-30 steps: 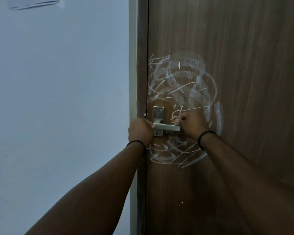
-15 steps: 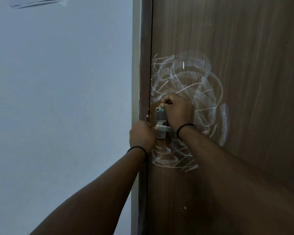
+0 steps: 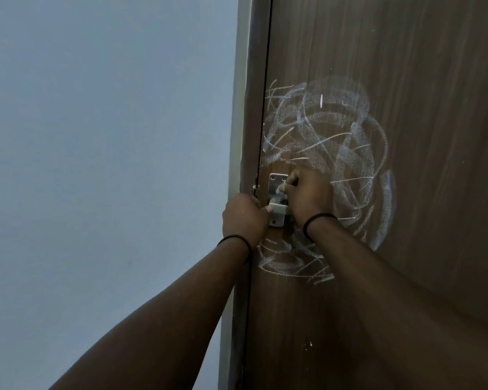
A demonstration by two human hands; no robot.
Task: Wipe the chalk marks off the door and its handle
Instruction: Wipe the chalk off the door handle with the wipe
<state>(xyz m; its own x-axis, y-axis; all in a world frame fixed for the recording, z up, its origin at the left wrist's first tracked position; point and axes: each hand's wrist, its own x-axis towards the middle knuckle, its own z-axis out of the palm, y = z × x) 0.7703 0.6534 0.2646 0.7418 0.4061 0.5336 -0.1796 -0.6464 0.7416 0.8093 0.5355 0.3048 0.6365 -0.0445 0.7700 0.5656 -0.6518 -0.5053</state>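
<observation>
A brown wooden door [image 3: 406, 80] carries white chalk scribbles [image 3: 321, 128] above, to the right of and below its metal handle [image 3: 278, 211]. The handle's plate [image 3: 275, 181] shows at its top left corner. My right hand [image 3: 307, 198] pinches a small pale cloth [image 3: 282, 190] and presses it on the plate just above the lever; it hides most of the lever. My left hand [image 3: 244, 218] curls round the door's edge, and its thumb touches the lever's base.
A pale blue-grey wall [image 3: 96, 164] fills the left half of the view. The door frame [image 3: 237, 136] runs vertically beside the door's edge. Both forearms reach up from the bottom of the view, each with a dark wrist band.
My right hand left the lever's right end and went up and left onto the handle plate, where it rubs with the cloth. My left hand stayed at the door's edge.
</observation>
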